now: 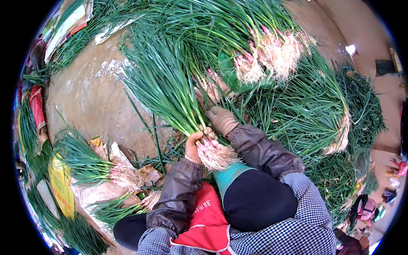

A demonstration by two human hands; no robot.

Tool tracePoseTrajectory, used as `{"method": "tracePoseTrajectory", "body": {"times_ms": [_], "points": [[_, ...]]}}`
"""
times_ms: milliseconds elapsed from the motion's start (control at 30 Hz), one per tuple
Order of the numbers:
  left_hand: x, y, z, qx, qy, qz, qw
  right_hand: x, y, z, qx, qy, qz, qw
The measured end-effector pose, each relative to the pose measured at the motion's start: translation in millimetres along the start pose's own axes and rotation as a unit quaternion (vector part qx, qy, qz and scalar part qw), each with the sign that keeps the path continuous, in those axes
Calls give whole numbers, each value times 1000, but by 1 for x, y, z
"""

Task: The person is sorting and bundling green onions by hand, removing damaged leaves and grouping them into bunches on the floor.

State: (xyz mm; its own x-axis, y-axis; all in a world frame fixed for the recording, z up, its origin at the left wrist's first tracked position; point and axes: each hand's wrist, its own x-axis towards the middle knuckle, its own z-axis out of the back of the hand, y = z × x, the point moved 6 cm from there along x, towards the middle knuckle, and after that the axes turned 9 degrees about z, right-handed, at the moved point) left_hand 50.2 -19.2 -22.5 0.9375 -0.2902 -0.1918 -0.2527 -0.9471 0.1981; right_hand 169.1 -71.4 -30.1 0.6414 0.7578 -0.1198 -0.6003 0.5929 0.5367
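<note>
"Holding the bunch together: is that the step you are seeing?"

"Yes, I am judging it so. The left hand (194,146) is gripping 1 bunch of spring onions (176,102) just above its pink bulbs (207,145), its fingers clamped around the stems (189,117). The right hand (222,120) is lying just beside them, back upward; its fingers are hiding from view, so I cannot tell whether they are closing on anything."

"What is the next move calling for?"

"Probably it is calling for a firm left grip while the right hand is tending the stems."

"Where is the bunch, and how is it pointing?"

"It is being held in front of the knee (259,193). Its long axis is running diagonally: the pale roots (219,158) are pointing down and right, and the green leaves (155,68) are fanning up and left over the floor (97,93)."
</note>
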Motion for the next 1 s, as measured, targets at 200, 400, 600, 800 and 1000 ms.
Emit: {"method": "tracePoseTrajectory", "body": {"times_ms": [200,400,600,800,1000], "points": [[1,-1,-13,85,-124,-18,988,-4,-27,63,-82,125,-90,985],[10,2,-15,43,-39,18,998,35,-53,228,-228,-251,-157,928],[4,-25,-23,187,-92,-85,974,-22,28,121,-83,-120,2,989],[2,-18,-7,135,-100,-27,985,-46,24,48,56,132,120,982],[0,-9,1,147,-118,-33,981,12,-1,2,312,16,-127,941]]}}
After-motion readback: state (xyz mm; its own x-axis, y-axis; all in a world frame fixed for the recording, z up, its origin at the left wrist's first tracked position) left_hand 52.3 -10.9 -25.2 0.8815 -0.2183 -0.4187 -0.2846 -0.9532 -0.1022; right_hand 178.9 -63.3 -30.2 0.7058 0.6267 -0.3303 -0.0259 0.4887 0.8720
